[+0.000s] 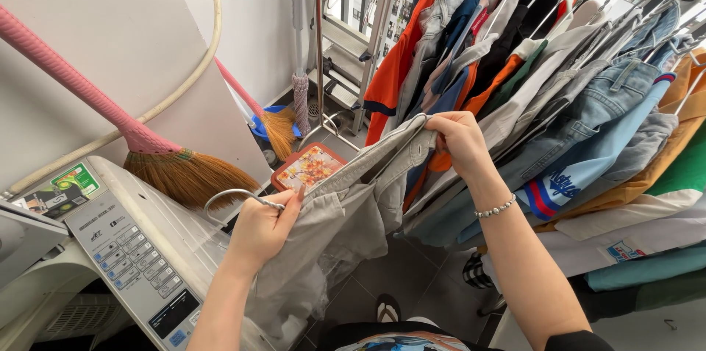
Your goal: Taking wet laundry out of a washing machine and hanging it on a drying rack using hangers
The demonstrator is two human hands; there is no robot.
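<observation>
While both arms stretch out over the washing machine [140, 241], the person holds a grey garment [346, 204] up between two hands. Left hand [261, 230] is closed round a bunch of the grey cloth plus the hook of a wire hanger [232, 197], thumb on top, fingers curled tight. Right hand [460, 141], w/ a bead bracelet [496, 209] at the wrist, pinches the far edge of the same garment, fingers folded over the hem. Cloth hangs stretched between the hands, rest drooping down in front of the machine's control panel, approx. mid-frame.

Just behind the right hand there's a packed clothes rack [559, 79]: jeans, orange shirt, navy and white tops, all on hangers, pressed close together. The right hand's knuckles sit almost against those clothes; can't tell if touching.

To the left, a broom w/ a pink handle [81, 86] leans over the machine, bristles near the left hand but apart. A second broom [276, 127] stands further back by a blue bucket [261, 127]. A patterned tray [309, 166] leans on the floor below the garment. A cream hose [198, 72] runs up the wall.
</observation>
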